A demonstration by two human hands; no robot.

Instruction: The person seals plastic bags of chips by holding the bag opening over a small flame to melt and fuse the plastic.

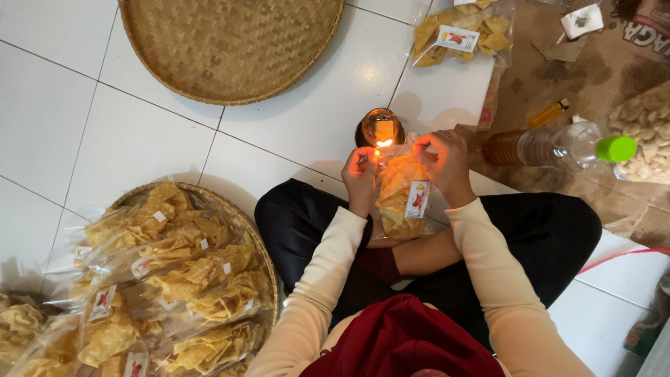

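- Head view shows you sitting cross-legged on the white tiled floor [139, 139], and both your hands hold one clear bag of yellow chips [399, 192] upright over your lap, its top edge close to a small flame [384, 143].
- Your left hand [360, 178] is closed on the left top corner of the bag, your right hand [445, 164] is pinched on the right top corner, so the plastic edge is stretched between them.
- The flame burns on a small round lamp [379, 128] standing on the floor just in front of the bag.
- Risk one: your fingertips are very near to the flame; if the edge slips, you can burn them.
- Risk two: if the plastic stays too long in the fire, it can melt into a hole and not close.
- Risk three: a lying bottle of amber liquid [537, 146] with a green cap is near the lamp, on your right; I cannot tell what it holds, but a knock could bring it to the flame.
- A flat basket with filled bags [181, 279] is at your left, well apart from the fire.
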